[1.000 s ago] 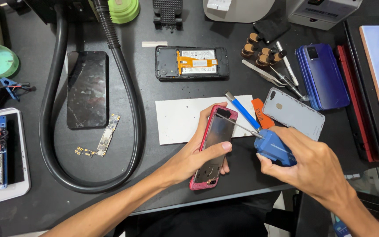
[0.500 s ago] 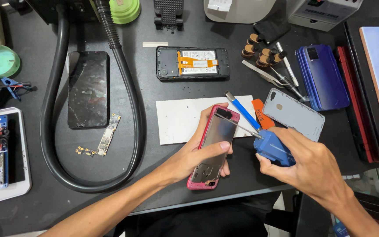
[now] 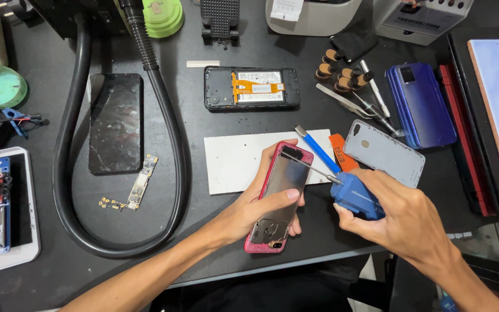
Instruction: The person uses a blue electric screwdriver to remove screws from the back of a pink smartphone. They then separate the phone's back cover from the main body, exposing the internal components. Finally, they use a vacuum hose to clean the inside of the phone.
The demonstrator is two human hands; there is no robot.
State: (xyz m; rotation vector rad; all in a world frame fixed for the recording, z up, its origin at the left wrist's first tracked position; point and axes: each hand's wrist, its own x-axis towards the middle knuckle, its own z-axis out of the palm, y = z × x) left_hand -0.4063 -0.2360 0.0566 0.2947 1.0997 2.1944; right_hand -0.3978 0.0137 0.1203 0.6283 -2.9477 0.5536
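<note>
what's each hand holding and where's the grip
Left hand grips the pink phone around its long edges; right hand grips the screwdriver by its blue handle.

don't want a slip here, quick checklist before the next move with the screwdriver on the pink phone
1. Left hand grips the pink phone frame firmly: ok, fingers wrap both edges.
2. Right hand holds the blue-handled screwdriver: ok.
3. Screwdriver tip at the frame's top corner: ok, though seating in a screw cannot tell.
4. Phone supported: not ok, held above the black bench, not resting on the white mat.
5. Blue pry tool close beside the shaft: not ok.
</note>
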